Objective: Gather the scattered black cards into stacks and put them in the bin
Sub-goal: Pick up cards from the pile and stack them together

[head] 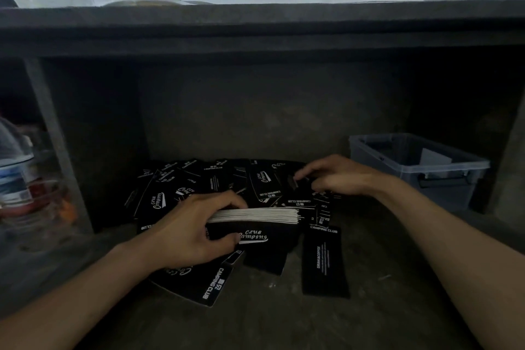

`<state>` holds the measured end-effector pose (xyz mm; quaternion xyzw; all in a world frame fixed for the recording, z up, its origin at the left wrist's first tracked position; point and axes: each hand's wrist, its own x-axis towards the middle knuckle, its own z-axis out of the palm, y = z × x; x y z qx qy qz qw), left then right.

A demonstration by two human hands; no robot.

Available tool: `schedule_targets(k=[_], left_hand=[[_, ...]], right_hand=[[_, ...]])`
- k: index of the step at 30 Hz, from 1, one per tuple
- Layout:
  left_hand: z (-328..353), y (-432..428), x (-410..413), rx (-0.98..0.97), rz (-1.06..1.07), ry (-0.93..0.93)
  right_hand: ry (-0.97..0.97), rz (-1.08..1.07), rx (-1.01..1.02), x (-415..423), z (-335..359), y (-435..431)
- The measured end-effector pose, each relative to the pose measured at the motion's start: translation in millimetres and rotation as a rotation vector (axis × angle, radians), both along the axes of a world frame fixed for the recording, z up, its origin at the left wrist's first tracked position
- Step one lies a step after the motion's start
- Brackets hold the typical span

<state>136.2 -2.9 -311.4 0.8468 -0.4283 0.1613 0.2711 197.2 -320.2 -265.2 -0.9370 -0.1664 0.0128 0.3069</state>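
the left hand (184, 233) gripped a thick stack of black cards (255, 221), thumb on the near printed face and fingers curled over the far side, so that the white edges of the stack faced up. the stack stood on its long edge, just above the loose cards under it. the right hand (338, 176) lay further back and to the right, palm down, its bent fingertips touching the top of the scattered cards (199, 185); whether it pinched a card or only touched one could not be told.

the scattered cards lay in an overlapping heap between and behind the two hands, on the dark worktop (284, 315). a single card (325, 267) lay flat in front of the heap, to the right of the stack, and another large card (210, 287) showed partly under the left wrist. the clear plastic bin (420, 162) stood well to the right of the heap, behind the right forearm; something pale lay in it, too dim to name.

the back of the recess under the shelf (255, 25) was dark and hard to read. at the left edge a bottle (17, 179) was blurred and cut off.
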Motion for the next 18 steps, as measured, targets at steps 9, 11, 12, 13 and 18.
schedule_targets(k=[9, 11, 12, 13, 18], left_hand=[[1, -4, -3, -0.031, -0.021, 0.043], [1, -4, -3, -0.013, -0.022, 0.005], [1, -4, -3, -0.008, -0.012, -0.008], [0, -4, -2, -0.008, -0.002, -0.015], [-2, -2, 0, 0.006, 0.028, -0.045]], right_hand=[[-0.2, -0.251, -0.293, -2, -17, 27], [-0.11, -0.221, -0.131, -1, -14, 23], [-0.062, -0.216, -0.053, -1, -13, 20], [-0.037, -0.225, 0.024, -1, -11, 17], [0.099, -0.257, 0.568, -7, 6, 5]])
